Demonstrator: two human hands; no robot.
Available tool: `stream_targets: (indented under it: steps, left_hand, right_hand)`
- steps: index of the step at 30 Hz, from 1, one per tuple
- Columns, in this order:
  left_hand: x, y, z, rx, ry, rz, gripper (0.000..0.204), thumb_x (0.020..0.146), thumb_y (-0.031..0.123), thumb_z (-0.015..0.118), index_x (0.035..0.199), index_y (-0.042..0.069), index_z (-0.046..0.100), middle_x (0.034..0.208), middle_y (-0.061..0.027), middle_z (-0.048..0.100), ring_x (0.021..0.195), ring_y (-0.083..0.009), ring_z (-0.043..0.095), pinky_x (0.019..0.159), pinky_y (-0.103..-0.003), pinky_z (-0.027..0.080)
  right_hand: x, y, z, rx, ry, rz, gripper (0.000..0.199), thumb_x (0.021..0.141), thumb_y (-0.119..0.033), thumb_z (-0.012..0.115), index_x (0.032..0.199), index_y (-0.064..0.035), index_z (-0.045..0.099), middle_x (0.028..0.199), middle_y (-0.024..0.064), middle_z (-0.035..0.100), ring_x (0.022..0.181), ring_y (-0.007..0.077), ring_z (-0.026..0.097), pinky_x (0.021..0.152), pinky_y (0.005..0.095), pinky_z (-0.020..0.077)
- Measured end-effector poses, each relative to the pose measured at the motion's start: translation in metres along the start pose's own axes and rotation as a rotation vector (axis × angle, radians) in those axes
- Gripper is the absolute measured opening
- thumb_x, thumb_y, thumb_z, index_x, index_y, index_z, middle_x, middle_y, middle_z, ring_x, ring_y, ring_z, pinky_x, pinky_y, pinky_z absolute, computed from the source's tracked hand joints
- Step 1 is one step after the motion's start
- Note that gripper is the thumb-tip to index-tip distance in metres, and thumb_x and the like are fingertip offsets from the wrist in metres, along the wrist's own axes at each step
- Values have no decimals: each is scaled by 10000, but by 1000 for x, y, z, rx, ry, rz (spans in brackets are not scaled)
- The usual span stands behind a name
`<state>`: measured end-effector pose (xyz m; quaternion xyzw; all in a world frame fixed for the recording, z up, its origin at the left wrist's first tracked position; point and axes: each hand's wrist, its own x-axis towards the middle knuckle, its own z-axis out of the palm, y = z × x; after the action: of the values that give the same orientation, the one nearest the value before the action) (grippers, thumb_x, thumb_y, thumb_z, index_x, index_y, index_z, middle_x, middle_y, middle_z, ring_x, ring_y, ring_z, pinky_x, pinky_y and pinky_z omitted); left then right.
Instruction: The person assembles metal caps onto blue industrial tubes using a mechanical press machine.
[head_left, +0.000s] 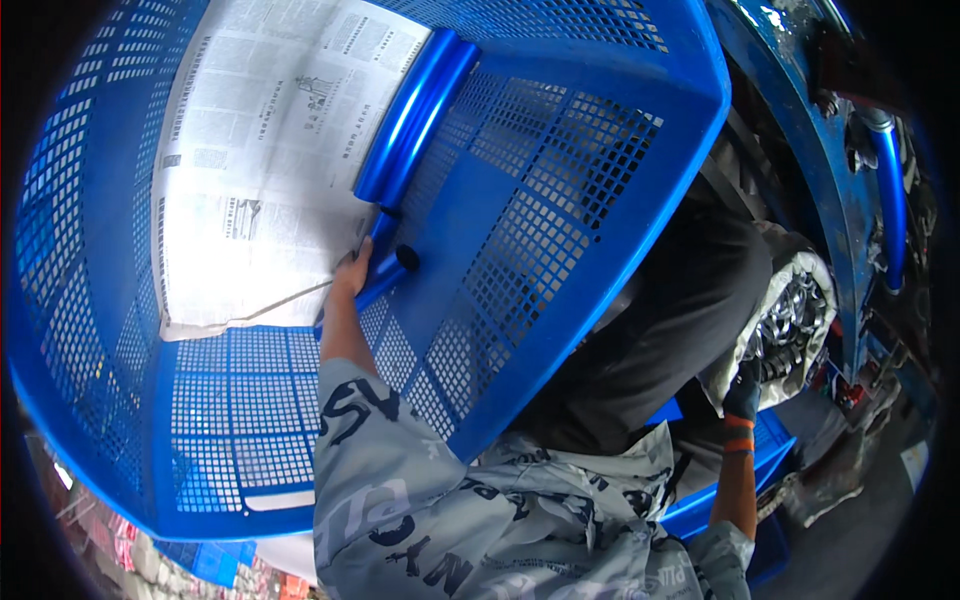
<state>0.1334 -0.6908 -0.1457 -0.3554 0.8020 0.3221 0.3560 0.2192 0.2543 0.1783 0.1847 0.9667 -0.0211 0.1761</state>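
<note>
My left hand (352, 272) reaches down into a big blue plastic basket (640, 100). Its fingers close round a blue metal tube (380, 228) beside the edge of a newspaper sheet (260, 180). A second short tube (388, 277), with a dark open end, lies just to the right of that hand. Farther up, long shiny blue tubes (418, 115) rest side by side against the newspaper. Off to the right, my right hand (742, 392), in a dark glove with an orange cuff, is at the rim of a whitish sack (822, 290) holding shiny metal parts (790, 325); its fingers are hard to make out.
Dark-trousered legs (660, 310) fill the gap between basket and sack. A smaller blue crate (775, 440) stands below the sack. Blue machine framing (835, 200) rises at the right, with another blue tube (888, 200) upright near it.
</note>
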Motion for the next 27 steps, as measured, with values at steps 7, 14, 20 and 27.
stream_targets:
  steps: [7, 14, 20, 27]
  left_hand:
    - [-60, 14, -36, 67, -71, -120, 1294, 994, 1001, 430, 1783, -25, 420, 1812, -328, 436, 1693, -475, 413, 1380, -550, 341]
    - [-127, 44, -73, -134, -515, -15, 1256, 857, 555, 946, 1819, 30, 333, 1737, -264, 538, 1570, -506, 515, 1270, -685, 462]
    - [-100, 21, -36, 212, -334, 228, 1224, 636, 249, 1036, 1697, -49, 504, 1584, -329, 670, 1474, -428, 672, 1218, -452, 571]
    - [-74, -21, -14, 95, -61, 286, 1033, 825, 436, 985, 1628, -76, 585, 1491, -320, 741, 1385, -432, 728, 1186, -483, 567]
  right_hand:
    - [6, -2, 5, 47, 32, -57, 431, 1044, -117, 683, 1446, 23, 750, 1667, 313, 612, 1579, 494, 560, 1286, 502, 478]
    - [9, -11, 2, 142, 169, -29, 259, 1057, -230, 779, 1194, -19, 841, 1595, 330, 662, 1538, 512, 596, 1214, 535, 538]
    - [11, -6, -5, 97, 174, 1, 323, 1062, -340, 788, 1199, -60, 872, 1462, 283, 762, 1497, 459, 652, 1168, 527, 562]
    - [15, -6, 0, 164, -42, 128, 367, 1060, -368, 775, 1241, -64, 873, 1400, 231, 802, 1310, 434, 763, 1114, 508, 590]
